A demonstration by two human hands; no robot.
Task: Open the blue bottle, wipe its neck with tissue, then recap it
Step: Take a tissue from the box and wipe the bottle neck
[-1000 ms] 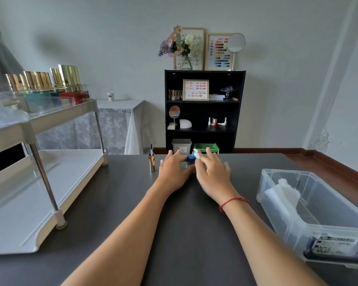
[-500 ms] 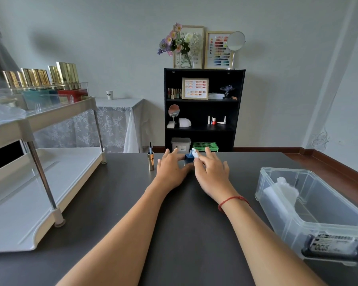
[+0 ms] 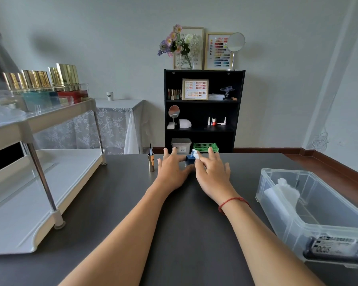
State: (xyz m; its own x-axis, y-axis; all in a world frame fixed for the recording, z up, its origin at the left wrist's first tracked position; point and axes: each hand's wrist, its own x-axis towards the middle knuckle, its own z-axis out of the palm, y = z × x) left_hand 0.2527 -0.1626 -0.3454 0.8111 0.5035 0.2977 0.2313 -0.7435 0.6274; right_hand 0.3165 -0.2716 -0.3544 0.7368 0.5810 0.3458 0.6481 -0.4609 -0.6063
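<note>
Both hands at the blue bottle, far middle of the dark counter.

Blue bottle stands uncapped between the two hands. Left hand: thumb against the bottle's side, other fingers spread wide. Right hand: fingers pinch a white tissue against the bottle's neck. Gold cap with brush stands upright just left of the left hand, apart from it. Clear bin holding more tissue sits well to the right.
</note>
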